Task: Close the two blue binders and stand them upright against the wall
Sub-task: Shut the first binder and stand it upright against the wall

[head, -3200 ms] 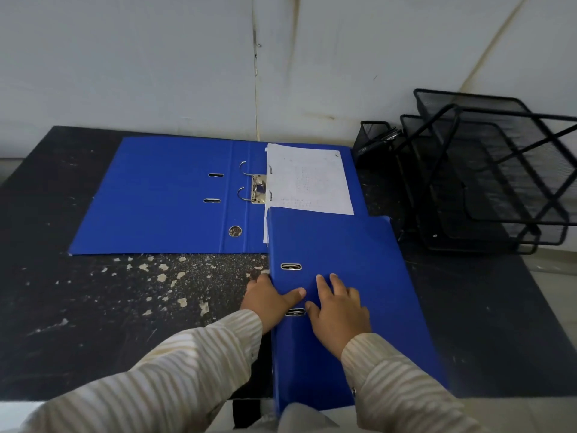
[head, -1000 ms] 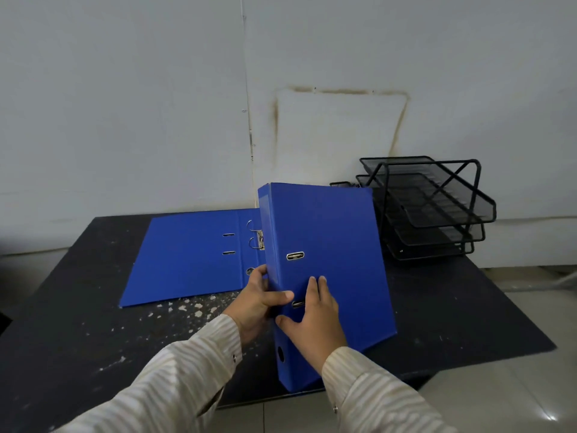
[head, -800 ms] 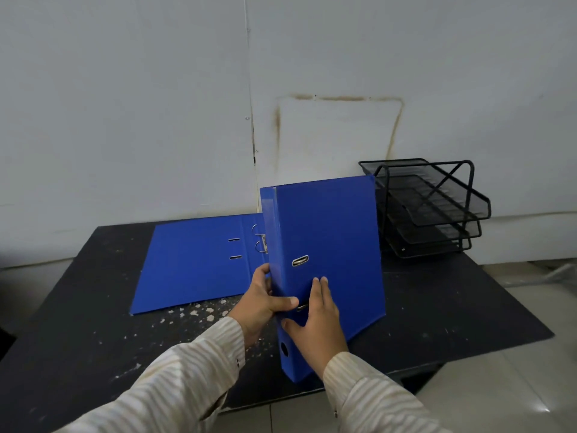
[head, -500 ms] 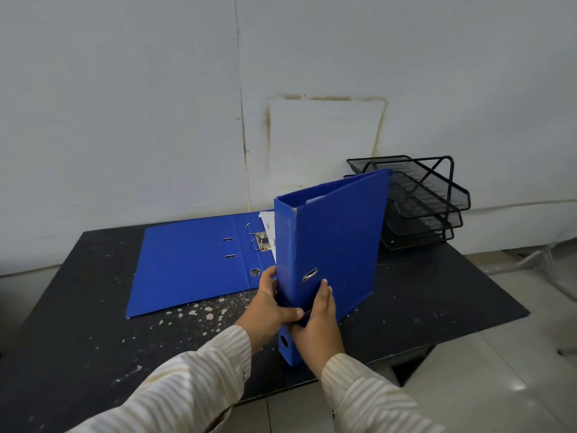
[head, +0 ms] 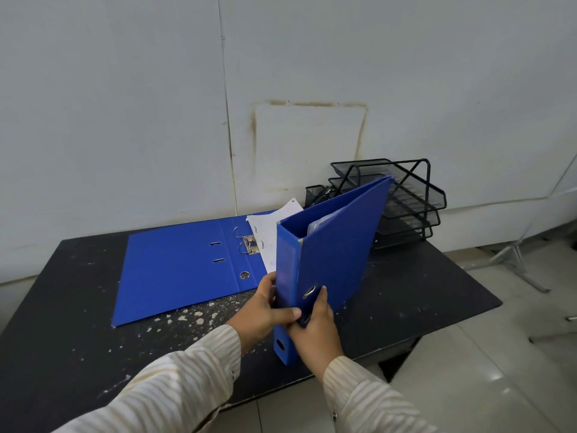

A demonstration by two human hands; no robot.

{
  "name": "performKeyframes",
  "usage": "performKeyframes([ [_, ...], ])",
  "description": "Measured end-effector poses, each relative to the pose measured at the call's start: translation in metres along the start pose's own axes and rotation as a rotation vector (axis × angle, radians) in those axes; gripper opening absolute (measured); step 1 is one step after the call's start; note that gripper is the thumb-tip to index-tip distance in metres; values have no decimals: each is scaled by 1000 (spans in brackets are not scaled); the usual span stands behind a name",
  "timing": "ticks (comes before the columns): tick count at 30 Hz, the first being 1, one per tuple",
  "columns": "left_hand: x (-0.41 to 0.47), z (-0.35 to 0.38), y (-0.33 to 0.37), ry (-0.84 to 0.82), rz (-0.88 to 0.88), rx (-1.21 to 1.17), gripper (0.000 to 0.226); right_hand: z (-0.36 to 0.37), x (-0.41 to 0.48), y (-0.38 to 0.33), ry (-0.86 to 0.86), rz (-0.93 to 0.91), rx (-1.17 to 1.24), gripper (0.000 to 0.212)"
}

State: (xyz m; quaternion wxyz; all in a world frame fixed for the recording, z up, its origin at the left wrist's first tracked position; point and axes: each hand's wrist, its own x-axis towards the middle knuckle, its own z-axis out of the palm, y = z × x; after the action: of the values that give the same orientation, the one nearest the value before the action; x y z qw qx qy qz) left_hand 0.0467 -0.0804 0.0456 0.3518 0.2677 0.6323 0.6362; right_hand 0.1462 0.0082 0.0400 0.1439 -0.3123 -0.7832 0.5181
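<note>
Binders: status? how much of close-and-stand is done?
Done: the closed binder is shut. In hand: left hand and right hand grip its spine end, tilted above the table, not yet at the wall. Left: stand it there, then close the open binder, lying flat with a loose sheet on its rings, and stand it too.

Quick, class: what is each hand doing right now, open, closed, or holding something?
Left hand: closed on the spine of the upright binder.
Right hand: closed on the same binder's cover.
</note>
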Motion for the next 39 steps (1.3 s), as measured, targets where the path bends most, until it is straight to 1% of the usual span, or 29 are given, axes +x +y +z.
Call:
performKeyframes([
  [2,3,-1,4,-10,-22,8,71,-2,1,-4,-3,-7,-7,96],
  [7,2,3,8,-14,-64,82,59,-4,3,-10,-12,8,-38,99],
  [9,-2,6,5,-8,-47,83,51,-5,3,-12,-15,11,-43,96],
  [13,-12,13,-2,8,-24,102,44,-9,3,-10,-22,15,-22,76],
  [15,-16,14,-3,-12,-12,120,43,-11,3,-8,-50,25,-24,74],
  [19,-18,11,2,-73,-21,154,51,-17,4,-5,-101,13,11,74],
  [21,-15,8,4,-99,-51,126,54,-19,6,-6,-131,12,28,76],
  [25,-8,6,4,-123,-139,32,52,-24,7,-9,-174,6,19,94],
  [27,-5,6,4,-121,-167,18,51,-25,7,-10,-193,-2,0,98],
  [35,-8,17,-1,-52,-169,-52,52,-27,8,-9,-229,-42,-87,92],
  [39,-14,29,-6,36,-155,-141,61,-37,9,-12,-289,-113,-237,94],
])
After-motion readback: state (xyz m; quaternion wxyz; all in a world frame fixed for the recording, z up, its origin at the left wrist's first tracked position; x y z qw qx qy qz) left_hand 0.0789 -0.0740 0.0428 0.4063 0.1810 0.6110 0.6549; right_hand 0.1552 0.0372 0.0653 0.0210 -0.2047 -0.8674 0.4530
